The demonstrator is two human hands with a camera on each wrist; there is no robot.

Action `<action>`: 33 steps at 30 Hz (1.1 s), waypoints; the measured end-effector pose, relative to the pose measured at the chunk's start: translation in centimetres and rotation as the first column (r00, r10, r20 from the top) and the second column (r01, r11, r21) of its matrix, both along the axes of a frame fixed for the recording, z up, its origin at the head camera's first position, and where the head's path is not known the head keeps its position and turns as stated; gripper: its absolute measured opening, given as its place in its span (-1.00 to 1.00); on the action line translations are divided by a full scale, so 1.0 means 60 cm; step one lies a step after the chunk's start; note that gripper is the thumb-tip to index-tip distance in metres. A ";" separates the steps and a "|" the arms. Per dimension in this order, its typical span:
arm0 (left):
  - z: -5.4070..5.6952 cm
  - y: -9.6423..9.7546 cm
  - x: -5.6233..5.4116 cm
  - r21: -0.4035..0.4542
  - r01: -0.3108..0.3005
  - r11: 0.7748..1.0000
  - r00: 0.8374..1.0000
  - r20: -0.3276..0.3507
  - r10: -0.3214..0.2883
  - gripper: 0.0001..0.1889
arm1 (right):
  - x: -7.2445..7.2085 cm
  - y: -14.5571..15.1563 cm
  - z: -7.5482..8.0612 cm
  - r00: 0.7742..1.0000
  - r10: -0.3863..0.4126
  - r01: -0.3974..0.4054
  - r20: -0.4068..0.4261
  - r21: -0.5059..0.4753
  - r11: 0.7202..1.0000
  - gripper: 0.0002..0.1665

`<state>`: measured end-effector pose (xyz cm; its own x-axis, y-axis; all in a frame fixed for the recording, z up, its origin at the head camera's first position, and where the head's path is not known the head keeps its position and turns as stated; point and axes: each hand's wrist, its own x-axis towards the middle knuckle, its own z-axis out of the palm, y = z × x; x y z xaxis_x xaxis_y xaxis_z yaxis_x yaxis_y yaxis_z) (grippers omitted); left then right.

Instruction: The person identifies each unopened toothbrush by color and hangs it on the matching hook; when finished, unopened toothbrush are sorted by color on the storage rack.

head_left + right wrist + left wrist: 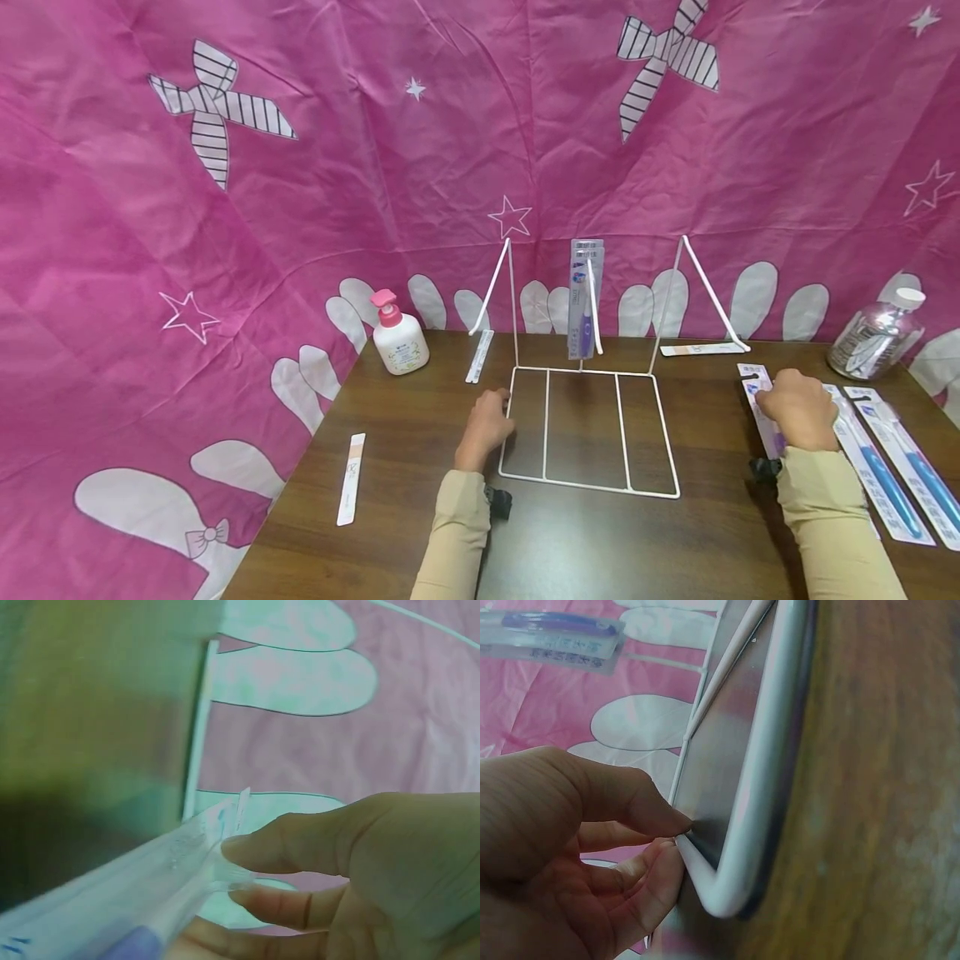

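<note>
My left hand [487, 423] pinches the left side of the base of a white wire display rack [546, 425]. In the left wrist view the thumb and fingers meet on the rack's thin wire [697, 866], near a rounded corner. Packaged toothbrushes [579, 300], one with a purple handle, hang from the rack's middle hook. At the right, my right hand [798, 408] pinches a packaged purple toothbrush [753, 379] near the top of its pack. The right wrist view has that clear pack [172, 862] tilted, thumb on one side and fingers on the other.
Beside the right hand lie two packaged blue toothbrushes [873, 467]. A clear jar [873, 342] with a white lid stands behind them. A pump bottle [401, 343] stands at the back left. Slim white packets lie left [351, 479], behind the left hand [480, 357] and back right [701, 350].
</note>
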<state>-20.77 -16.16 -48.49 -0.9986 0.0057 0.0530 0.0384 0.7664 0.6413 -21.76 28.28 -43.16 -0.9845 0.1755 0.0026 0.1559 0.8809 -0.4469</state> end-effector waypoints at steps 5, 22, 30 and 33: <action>0.002 0.000 -0.001 0.004 0.002 1.000 1.000 0.003 -0.002 -0.51 | 0.011 0.002 0.029 0.999 0.033 -0.034 0.023 0.033 0.999 -0.56; 0.004 0.001 0.002 -0.019 0.002 1.000 1.000 -0.029 -0.003 -0.48 | 0.062 -0.022 0.110 0.948 0.083 -0.086 -0.306 0.006 0.996 -0.77; 0.003 0.002 0.000 -0.008 0.004 1.000 1.000 -0.016 -0.004 -0.48 | 0.090 -0.044 0.146 0.923 0.019 -0.046 -0.384 -0.062 0.997 -0.67; 0.002 0.001 0.000 -0.009 0.006 1.000 1.000 -0.019 -0.006 -0.48 | 0.101 -0.053 0.155 0.911 0.004 -0.042 -0.413 -0.083 0.996 -0.64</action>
